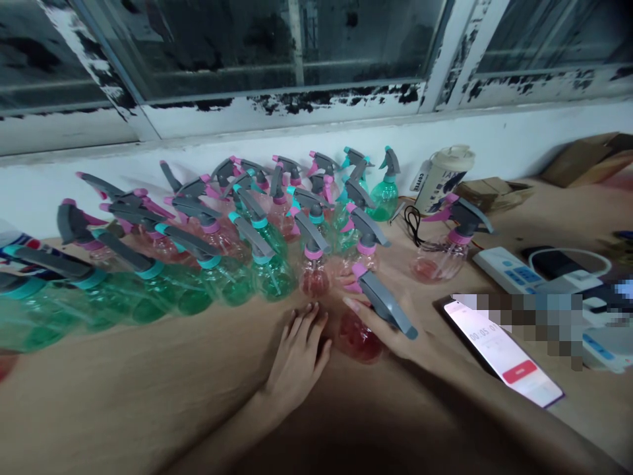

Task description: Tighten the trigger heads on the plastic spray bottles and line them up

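My left hand (300,349) lies flat on the table, palm down, its fingers stretched toward the front of the bottle rows. Beside it, a red spray bottle (360,340) with a grey and pink trigger head stands upright, and my right hand (395,330) is wrapped round its upper part from the right. The trigger head hides some of those fingers. Just beyond my left fingertips is a pink-collared spray bottle (314,274). A green spray bottle (271,277) with a teal collar stands to its left.
Several more green and pink spray bottles crowd toward the wall. At the right are a single pink spray bottle (440,260), a lit phone (499,349), a power strip (509,270) and a cream cup (445,175). Cardboard (499,192) lies behind them.
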Demonstrator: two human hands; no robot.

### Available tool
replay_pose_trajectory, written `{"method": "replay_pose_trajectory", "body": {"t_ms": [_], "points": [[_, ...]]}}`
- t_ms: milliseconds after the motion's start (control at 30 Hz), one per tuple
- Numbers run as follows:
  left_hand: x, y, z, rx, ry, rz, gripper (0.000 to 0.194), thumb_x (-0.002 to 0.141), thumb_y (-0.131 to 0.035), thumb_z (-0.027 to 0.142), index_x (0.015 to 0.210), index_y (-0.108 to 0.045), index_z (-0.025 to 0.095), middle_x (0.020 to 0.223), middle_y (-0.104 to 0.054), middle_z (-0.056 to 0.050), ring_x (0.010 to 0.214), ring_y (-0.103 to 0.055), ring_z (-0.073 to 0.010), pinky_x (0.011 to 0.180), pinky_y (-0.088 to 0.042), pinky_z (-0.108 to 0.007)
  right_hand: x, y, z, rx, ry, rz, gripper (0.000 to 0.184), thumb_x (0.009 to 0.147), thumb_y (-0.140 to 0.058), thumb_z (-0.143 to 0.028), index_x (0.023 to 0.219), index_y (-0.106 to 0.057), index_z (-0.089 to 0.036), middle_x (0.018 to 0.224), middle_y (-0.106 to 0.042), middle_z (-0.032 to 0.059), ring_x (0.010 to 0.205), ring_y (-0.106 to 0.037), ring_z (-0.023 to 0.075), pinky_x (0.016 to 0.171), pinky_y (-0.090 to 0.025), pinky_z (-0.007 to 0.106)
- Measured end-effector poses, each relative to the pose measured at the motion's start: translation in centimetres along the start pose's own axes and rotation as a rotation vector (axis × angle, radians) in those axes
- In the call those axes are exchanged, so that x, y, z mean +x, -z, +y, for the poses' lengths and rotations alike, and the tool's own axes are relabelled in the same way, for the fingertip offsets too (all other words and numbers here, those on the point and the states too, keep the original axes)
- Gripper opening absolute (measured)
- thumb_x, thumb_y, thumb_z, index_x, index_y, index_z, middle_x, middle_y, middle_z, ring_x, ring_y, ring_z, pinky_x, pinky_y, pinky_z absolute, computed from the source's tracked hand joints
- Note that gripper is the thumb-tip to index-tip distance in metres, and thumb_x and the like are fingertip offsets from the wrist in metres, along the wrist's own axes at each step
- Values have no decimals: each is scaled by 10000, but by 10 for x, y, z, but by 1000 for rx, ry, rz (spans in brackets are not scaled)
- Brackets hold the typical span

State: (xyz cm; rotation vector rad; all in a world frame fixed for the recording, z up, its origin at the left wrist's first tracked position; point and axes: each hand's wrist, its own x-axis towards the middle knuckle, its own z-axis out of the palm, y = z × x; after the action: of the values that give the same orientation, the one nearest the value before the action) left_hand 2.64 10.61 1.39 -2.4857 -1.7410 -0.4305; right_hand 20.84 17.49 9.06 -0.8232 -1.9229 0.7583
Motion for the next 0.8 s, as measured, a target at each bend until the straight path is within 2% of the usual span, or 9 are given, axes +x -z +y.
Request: {"method": "replay_pose_trajectory", "body": {"t_ms": [167,333,500,667,800], "points": [[0,0,-1,-5,-1,7,388,903,-421,247,1274,-419,131,1335,-474,-133,1252,-411,-256,1031,-325,-482,0,-1,0,6,12,-5,104,818,-565,-221,915,-585,-255,901,-654,50,882,-631,220,770,-511,390],[0,0,-1,6,15,-3,382,898,-428,253,1263,-434,137,1344,-461,-134,1242,-421,-271,1018,-336,-489,3,3,-4,-3,-27,-20,47,802,-564,-208,806,-535,-245,733,-599,31,714,-621,210,625,-503,362],[1,2,1,16,13,1,381,893,-447,246,1257,-440,132,1341,-462,-139,1236,-428,-269,1023,-333,-482,5,5,-7,-19,-18,-1,110,791,-578,-199,751,-487,-245,709,-595,17,671,-609,189,614,-497,338],[1,3,0,6,2,7,368,903,-420,255,1251,-440,137,1331,-474,-134,1238,-429,-263,1033,-322,-486,6,5,-7,-82,11,-24,152,811,-539,-196,707,-438,-241,620,-523,-6,552,-555,155,528,-463,307],[1,1,0,-10,-7,31,366,905,-416,253,1249,-438,128,1317,-486,-134,1233,-438,-256,1049,-309,-479,8,8,-12,-84,24,-41,153,808,-535,-191,696,-443,-241,636,-537,-8,559,-573,152,533,-482,299]]}}
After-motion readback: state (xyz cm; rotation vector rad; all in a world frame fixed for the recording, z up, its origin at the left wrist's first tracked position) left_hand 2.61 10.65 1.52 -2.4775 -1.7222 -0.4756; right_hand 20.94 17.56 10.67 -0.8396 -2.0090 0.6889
